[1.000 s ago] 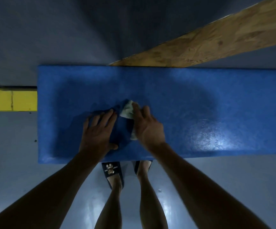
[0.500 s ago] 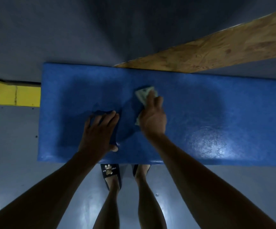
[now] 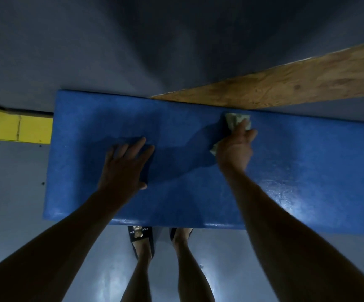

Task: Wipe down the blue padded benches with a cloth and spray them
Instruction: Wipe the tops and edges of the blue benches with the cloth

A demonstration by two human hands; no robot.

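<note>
- Blue padded bench [image 3: 198,127] serves as the worktop; it runs left to right across the head view, its left end visible, its right end cut off by the frame edge.
- Right hand [image 3: 234,149]: fingers extended, pressing a pale crumpled cloth [image 3: 235,119] flat onto the padding. Grip not clamped; fingers lie straight on top of the cloth.
- Cloth position: near the far edge of the worktop, right of centre, just beside the wooden board [image 3: 285,83] that slants behind the bench. Cloth edges show ahead of the fingertips and beside the palm.
- Left hand [image 3: 126,165]: palm down, fingers spread and straight, resting on bare padding left of centre. Holds nothing.
- The two hands are well apart.
- Padding at right shows a glossy sheen [image 3: 285,192].
- Person's feet in dark slippers [image 3: 141,236] stand on the grey floor [image 3: 13,192] at the near edge of the bench.
- Yellow block [image 3: 17,127] sits beyond the bench's left end.
</note>
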